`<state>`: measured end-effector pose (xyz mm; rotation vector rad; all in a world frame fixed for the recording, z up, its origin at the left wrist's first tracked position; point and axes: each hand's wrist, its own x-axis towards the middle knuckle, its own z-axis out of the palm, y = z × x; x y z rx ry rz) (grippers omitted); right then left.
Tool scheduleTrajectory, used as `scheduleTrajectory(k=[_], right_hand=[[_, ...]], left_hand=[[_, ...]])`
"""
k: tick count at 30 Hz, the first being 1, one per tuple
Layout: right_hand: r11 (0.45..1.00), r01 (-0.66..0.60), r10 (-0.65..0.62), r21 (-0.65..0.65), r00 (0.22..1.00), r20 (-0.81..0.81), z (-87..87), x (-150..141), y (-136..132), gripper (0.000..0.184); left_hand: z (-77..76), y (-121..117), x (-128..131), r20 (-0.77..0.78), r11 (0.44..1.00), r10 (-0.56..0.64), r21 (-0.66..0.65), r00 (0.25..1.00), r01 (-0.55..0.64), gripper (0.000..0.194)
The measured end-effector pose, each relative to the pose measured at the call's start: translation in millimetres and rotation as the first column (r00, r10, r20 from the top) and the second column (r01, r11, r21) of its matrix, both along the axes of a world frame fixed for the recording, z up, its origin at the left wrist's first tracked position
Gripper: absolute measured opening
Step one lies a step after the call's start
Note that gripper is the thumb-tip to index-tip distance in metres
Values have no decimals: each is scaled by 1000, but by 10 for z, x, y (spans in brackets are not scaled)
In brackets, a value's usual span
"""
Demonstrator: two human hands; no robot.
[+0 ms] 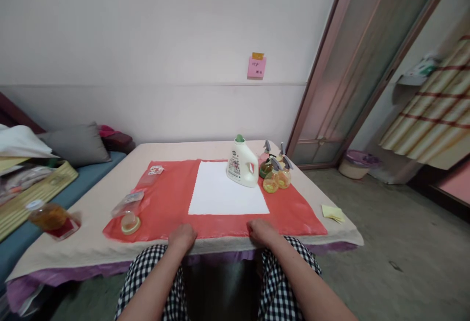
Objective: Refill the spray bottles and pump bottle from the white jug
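My left hand [182,238] rests curled into a fist at the table's front edge, on the border of a red plastic sheet [165,198]. Curled the same way, my right hand [261,232] lies on that edge further right. Nothing shows in either hand. Between and beyond them is a white sheet with scalloped sides [227,194]. A white detergent jug [242,164] with a green cap stands upright on its back right part. To the jug's right cluster several spray bottles [270,182] with grey trigger heads, some holding yellow liquid.
Clear plastic packets [128,202] and a small round lidded container [130,223] lie at left. A tilted-looking bottle of amber liquid [55,220] stands further left. Yellow sticky notes [333,213] lie at right. A pink note [256,67] hangs on the wall; a bin [356,164] stands on the floor.
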<state>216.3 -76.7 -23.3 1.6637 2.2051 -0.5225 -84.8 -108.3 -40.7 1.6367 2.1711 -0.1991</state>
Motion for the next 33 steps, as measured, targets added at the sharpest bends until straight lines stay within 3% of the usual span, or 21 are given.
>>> scheduleTrajectory(k=[9, 15, 21, 28, 33], right_hand=[[1000, -29, 29, -5, 999, -16, 5, -77, -46, 36], [987, -100, 113, 124, 988, -103, 10, -166, -36, 35], [964, -105, 148, 243, 975, -167, 5, -291, -39, 31], [983, -110, 135, 149, 977, -166, -120, -325, -7, 34], [986, -96, 119, 135, 977, -177, -172, -355, 45, 34]], left_hand=[[88, 74, 362, 70, 975, -167, 160, 983, 154, 30], [87, 47, 619, 141, 938, -274, 259, 951, 232, 25], [-2, 57, 827, 173, 926, -340, 233, 924, 297, 28], [-98, 58, 902, 215, 931, -354, 172, 910, 321, 22], [-113, 119, 948, 304, 933, -338, 236, 891, 273, 14]])
